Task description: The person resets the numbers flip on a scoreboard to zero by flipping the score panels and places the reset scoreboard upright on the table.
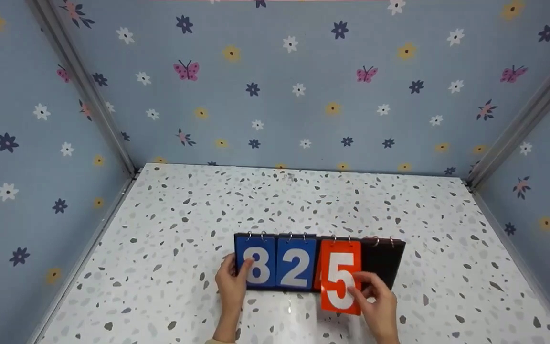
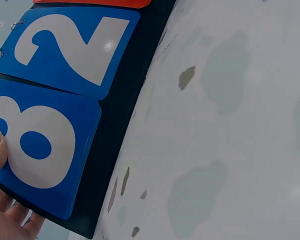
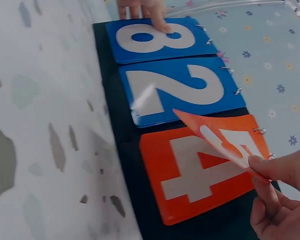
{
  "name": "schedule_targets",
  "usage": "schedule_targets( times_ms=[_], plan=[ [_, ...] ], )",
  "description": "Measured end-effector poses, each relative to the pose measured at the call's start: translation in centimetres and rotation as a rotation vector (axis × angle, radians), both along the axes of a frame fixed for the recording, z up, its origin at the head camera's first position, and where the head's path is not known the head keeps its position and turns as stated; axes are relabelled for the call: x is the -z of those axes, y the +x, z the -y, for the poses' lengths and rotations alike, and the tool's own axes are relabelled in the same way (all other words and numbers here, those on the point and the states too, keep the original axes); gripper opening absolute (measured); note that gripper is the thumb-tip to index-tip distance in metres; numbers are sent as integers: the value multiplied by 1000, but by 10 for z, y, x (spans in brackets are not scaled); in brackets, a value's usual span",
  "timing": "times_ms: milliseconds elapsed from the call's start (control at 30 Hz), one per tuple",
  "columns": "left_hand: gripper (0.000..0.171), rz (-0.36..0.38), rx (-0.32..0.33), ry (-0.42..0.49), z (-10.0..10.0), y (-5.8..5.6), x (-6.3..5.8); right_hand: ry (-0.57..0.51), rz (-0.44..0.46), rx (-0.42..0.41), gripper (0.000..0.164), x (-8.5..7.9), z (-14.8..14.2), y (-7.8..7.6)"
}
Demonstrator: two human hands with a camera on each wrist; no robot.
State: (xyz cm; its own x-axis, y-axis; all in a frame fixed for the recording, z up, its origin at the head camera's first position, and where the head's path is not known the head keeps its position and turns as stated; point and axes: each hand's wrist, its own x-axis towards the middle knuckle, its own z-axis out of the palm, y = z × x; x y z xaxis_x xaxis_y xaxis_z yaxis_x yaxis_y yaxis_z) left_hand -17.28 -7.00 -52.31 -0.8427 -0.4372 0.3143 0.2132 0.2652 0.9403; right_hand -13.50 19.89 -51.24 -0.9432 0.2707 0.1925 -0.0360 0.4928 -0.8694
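A black flip scoreboard [image 1: 384, 265] stands on the tabletop, with ringed number cards along its top edge. My left hand [image 1: 231, 282] grips its left end, the thumb lying over the blue 8 card [image 2: 55, 145] and the fingers behind the board. Beside that hangs the blue 2 card [image 1: 296, 263]. My right hand [image 1: 377, 303] pinches the right edge of the orange 5 card [image 1: 339, 248] between thumb and fingers. This card is lifted away from the board at its free end. Under it, the right wrist view reveals an orange 4 card [image 3: 155, 165].
The white speckled tabletop [image 1: 198, 205] extends around the scoreboard. Blue flowered panels [image 1: 299, 114] enclose the back and both sides, joined by grey metal posts [image 1: 84, 91]. At the scoreboard's right end, metal rings [image 1: 375, 240] hang over a black section.
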Motion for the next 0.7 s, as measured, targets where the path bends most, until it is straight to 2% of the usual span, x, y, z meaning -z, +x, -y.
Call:
schedule_targets(
  times_ms=[100,200,300,433,533,700],
  plan=[
    [23,7,-6,2,0,0,0,-62,6,-68,33,-6,-5,1],
    [24,12,-5,8,0,-1,0,-150,-39,-155,28,-11,-11,2],
    [24,18,3,24,0,-1,0,-249,-124,-273,21,-16,-18,3],
    [24,23,8,37,1,-1,0,-337,-241,-411,26,-21,-24,1],
    [24,23,7,34,1,-1,0,-329,-275,-418,22,-25,-27,-1],
    [23,18,4,30,1,-1,0,-225,-286,-321,25,-35,-26,-5]
  ],
)
